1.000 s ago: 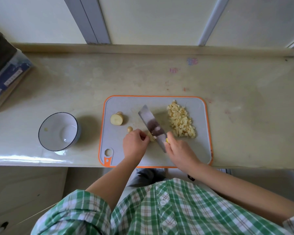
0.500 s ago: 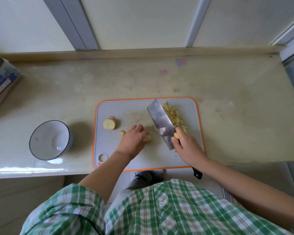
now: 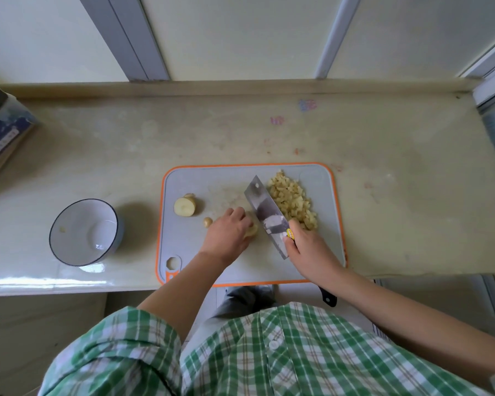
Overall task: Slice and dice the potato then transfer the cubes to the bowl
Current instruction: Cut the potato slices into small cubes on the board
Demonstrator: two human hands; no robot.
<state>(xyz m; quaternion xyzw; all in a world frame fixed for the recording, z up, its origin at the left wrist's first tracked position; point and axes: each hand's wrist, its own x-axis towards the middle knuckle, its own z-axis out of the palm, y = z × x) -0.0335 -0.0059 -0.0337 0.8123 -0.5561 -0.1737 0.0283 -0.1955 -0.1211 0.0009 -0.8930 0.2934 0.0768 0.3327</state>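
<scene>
- Where the pale, glossy stone tabletop [image 3: 383,155] carried the work, one grey plastic cutting board with an orange rim [image 3: 200,252] lay near its front edge.
- One white round bowl with a dark rim [image 3: 83,232] stood left of the board, apart from it, with only a tiny scrap inside.
- One heap of pale yellow potato cubes [image 3: 292,200] lay on the board's right part.
- Two uncut potato pieces lay at the board's left: a round end piece [image 3: 185,206] and a small nub [image 3: 207,222].
- The left hand [image 3: 227,235] was curled, fingers pressing down on one potato chunk [image 3: 252,230] mid-board.
- The right hand [image 3: 309,250] was closed around the black handle of one steel cleaver [image 3: 266,215], whose blade stood between chunk and heap.
</scene>
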